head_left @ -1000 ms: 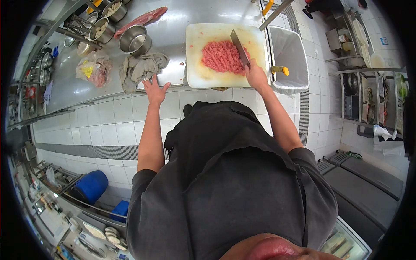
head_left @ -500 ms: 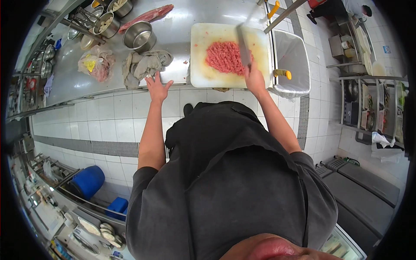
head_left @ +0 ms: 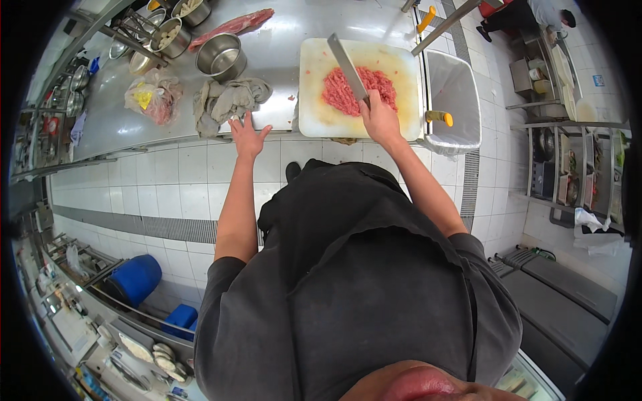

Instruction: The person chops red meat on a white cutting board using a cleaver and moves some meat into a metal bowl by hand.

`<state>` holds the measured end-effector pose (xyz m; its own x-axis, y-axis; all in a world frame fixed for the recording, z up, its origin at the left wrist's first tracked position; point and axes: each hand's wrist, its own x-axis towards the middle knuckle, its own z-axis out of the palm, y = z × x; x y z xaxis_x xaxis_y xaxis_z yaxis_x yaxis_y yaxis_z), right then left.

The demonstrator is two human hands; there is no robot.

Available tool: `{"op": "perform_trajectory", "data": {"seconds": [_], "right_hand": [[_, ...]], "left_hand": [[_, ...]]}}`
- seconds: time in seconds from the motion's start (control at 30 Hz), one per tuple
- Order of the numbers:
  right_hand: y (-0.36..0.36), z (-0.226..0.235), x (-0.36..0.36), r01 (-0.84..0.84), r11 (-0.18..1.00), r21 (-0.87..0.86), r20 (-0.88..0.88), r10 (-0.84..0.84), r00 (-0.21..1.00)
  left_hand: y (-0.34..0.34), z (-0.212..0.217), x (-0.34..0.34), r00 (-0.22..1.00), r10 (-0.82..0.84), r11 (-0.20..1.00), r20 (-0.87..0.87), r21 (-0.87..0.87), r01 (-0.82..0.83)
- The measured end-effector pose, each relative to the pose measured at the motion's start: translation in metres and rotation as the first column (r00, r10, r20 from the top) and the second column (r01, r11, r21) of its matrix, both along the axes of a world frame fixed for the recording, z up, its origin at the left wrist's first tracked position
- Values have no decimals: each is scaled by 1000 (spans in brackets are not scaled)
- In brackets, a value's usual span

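My right hand [head_left: 382, 119] is closed round the handle of a cleaver [head_left: 347, 65], its broad blade slanting up and left over the minced meat [head_left: 340, 93]. That pinkish-red mince lies in a flattened heap on a white cutting board [head_left: 313, 123] with yellowish stains. Fingers spread, my left hand [head_left: 248, 138] rests at the table's front edge and holds nothing. Just beyond its fingertips is a crumpled grey cloth [head_left: 231, 100]. Behind the cloth stands a steel pot [head_left: 221, 59], and the blade partly covers the meat.
A plastic bag [head_left: 154, 99] with reddish contents lies left on the steel table [head_left: 281, 57]. A long piece of raw meat [head_left: 234, 28] lies at the back. Right of the board hangs a lined bin [head_left: 453, 100], near a yellow-handled tool [head_left: 438, 118]. Another person [head_left: 515, 19] stands far right.
The cleaver has swung from the right part of the mince to its left part, blade now tilted leftward. My right hand has shifted slightly left; my left hand stays open by the cloth.
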<state>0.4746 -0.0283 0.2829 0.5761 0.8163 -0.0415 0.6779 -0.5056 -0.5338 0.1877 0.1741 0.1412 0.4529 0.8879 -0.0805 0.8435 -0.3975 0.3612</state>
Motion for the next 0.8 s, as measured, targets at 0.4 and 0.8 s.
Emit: {"op": "perform_trajectory", "data": {"seconds": [0.4, 0.8], "right_hand": [[-6, -29, 0, -43, 983, -177, 7, 45, 999], [-23, -21, 15, -54, 984, -172, 8, 57, 998]], "left_hand": [[2, 0, 3, 1000, -13, 999, 19, 33, 12], [-5, -3, -1, 1000, -2, 999, -11, 33, 3]]}}
